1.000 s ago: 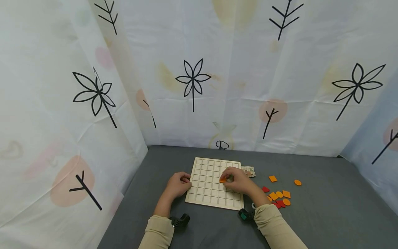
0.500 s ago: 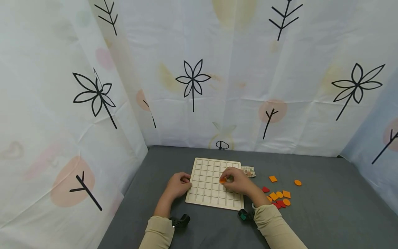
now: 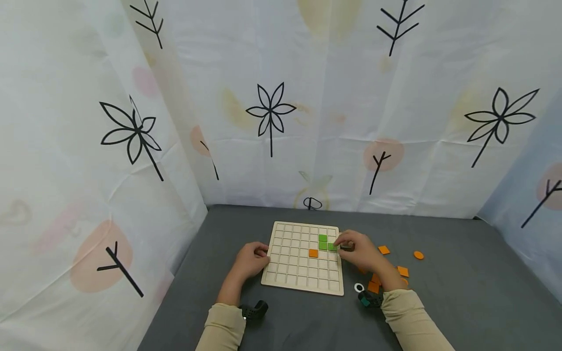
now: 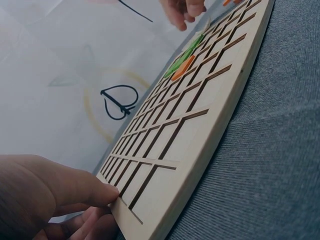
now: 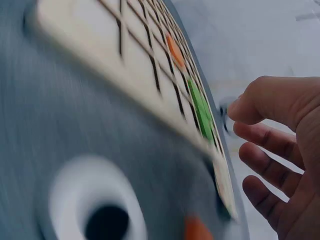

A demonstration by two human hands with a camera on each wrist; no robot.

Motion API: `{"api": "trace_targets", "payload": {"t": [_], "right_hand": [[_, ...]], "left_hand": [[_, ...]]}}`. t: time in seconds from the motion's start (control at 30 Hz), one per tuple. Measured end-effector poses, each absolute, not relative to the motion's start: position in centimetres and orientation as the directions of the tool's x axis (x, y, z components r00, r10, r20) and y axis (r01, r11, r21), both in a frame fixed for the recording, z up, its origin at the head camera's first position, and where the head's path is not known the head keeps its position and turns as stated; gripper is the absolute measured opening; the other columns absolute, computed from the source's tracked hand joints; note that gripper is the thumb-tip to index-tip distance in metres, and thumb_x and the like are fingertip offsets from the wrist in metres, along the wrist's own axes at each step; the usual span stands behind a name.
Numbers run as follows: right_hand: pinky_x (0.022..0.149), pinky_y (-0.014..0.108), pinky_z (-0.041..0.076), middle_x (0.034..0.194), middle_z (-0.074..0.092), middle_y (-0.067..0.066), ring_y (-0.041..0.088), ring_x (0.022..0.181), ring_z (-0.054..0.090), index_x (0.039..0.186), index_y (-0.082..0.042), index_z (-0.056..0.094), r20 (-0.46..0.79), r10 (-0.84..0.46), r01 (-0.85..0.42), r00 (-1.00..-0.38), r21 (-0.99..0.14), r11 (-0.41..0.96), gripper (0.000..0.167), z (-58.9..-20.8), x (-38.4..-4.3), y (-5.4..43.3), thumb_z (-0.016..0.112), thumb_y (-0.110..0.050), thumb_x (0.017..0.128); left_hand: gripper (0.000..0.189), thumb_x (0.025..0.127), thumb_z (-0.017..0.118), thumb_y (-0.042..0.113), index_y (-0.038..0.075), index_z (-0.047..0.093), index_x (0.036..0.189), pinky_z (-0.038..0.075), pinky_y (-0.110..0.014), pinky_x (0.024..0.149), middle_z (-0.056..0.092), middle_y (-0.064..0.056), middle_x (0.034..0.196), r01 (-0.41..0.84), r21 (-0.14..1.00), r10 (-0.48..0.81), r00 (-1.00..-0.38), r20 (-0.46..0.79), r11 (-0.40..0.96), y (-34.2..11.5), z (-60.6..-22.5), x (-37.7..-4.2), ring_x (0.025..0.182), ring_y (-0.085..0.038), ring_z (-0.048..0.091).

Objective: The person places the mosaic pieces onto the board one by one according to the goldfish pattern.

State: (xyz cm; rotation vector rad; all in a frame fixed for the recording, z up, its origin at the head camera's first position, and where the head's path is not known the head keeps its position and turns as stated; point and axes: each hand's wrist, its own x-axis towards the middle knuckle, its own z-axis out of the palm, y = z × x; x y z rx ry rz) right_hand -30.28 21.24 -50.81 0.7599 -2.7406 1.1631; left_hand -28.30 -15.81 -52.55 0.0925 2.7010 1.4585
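Note:
A pale wooden grid board lies on the grey table. My left hand holds its left edge, and in the left wrist view the thumb rests on the rim with the other fingers curled beside it. One orange square tile sits in a cell near the middle. Up and right of it, green square tiles fill three cells. At the board's right edge hovers my right hand. Its fingers are loosely bent and spread from the thumb, holding nothing in the right wrist view.
Loose orange pieces lie right of the board, among them a square and a disc. The right forearm partly covers others. A white ring shows beside the black wrist camera. Patterned cloth hangs behind the table.
My right hand has moved right, off the board's middle, letting go of the orange tile, which now sits in its cell. The green tiles have come into sight. My left hand stays put.

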Motion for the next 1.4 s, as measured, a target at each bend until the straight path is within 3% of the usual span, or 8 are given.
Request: {"api": "trace_targets", "payload": {"t": [0.17,0.53,1.07,1.4], "right_hand": [[0.082,0.043,0.053,0.117,0.071,0.012,0.029,0.101,0.065,0.109,-0.008,0.078,0.247,-0.332,-0.412,-0.91,-0.622,0.666,0.015,-50.9,-30.4,25.3,0.076,-0.003,0.094],[0.08,0.042,0.052,0.108,0.071,0.015,0.027,0.095,0.063,0.108,-0.004,0.079,0.207,-0.173,-0.265,-0.963,-0.595,0.759,0.02,-51.6,-29.3,32.2,0.083,-0.015,0.091],[0.072,0.037,0.046,0.103,0.069,0.012,0.018,0.083,0.053,0.109,-0.001,0.077,0.138,-0.131,-0.187,-0.982,-0.584,0.79,0.029,-51.3,-28.7,32.4,0.086,-0.022,0.09],[0.067,0.03,0.044,0.101,0.069,0.012,0.016,0.08,0.052,0.111,0.0,0.078,0.142,-0.164,-0.217,-0.976,-0.589,0.779,0.023,-51.3,-28.9,31.9,0.081,-0.012,0.091]], "left_hand": [[0.03,0.093,0.075,0.011,0.003,0.074,0.122,0.055,-0.039,0.075,0.071,-0.008,0.101,0.024,0.833,0.088,-0.996,-0.03,0.553,-15.9,-52.5,-28.3,0.085,-0.017,0.066],[0.031,0.094,0.075,0.011,0.003,0.073,0.123,0.056,-0.039,0.075,0.071,-0.009,0.101,0.024,0.833,0.093,-0.995,-0.033,0.552,-15.8,-52.6,-28.3,0.086,-0.018,0.067],[0.03,0.094,0.075,0.013,0.005,0.074,0.123,0.057,-0.04,0.076,0.071,-0.008,0.101,0.008,0.829,0.075,-0.996,-0.041,0.559,-15.7,-52.6,-28.1,0.088,-0.018,0.068],[0.03,0.094,0.075,0.013,0.005,0.074,0.123,0.056,-0.041,0.077,0.071,-0.008,0.102,0.009,0.831,0.074,-0.996,-0.039,0.556,-15.7,-52.4,-28.1,0.089,-0.018,0.069]]}}
